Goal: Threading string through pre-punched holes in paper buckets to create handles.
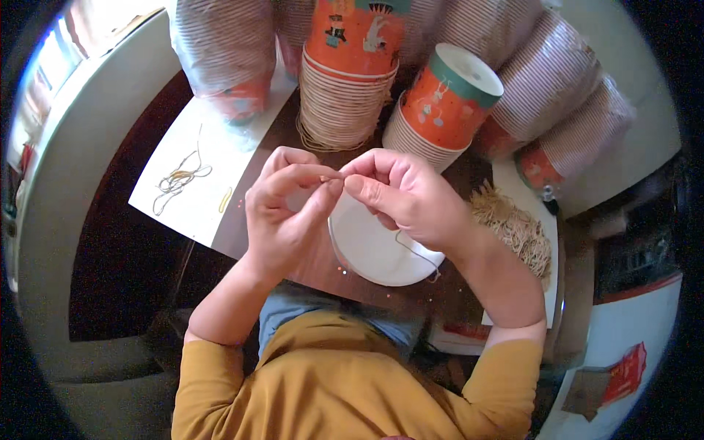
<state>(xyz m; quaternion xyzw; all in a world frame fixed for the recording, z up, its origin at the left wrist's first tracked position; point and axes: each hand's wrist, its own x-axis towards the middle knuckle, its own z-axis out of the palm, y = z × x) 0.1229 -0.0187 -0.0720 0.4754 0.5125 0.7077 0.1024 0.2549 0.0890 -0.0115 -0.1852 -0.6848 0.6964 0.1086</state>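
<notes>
1. At centre, our left hand (282, 199) and right hand (405, 196) pinch closed, fingertips meeting; we cannot tell what they grip.
2. Right of centre, we see the cord (416, 251), thin and curved, yellowish turning grey, crossing the white bowl (370, 257).
3. Below that, the table (312, 253) edge runs close; bare wood shows leftward.
4. Cup stacks (348, 95) crowd the top.

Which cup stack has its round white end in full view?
The orange cup stack right of centre, just beyond the right hand: its round white end shows whole; the other stacks show none whole.
</notes>
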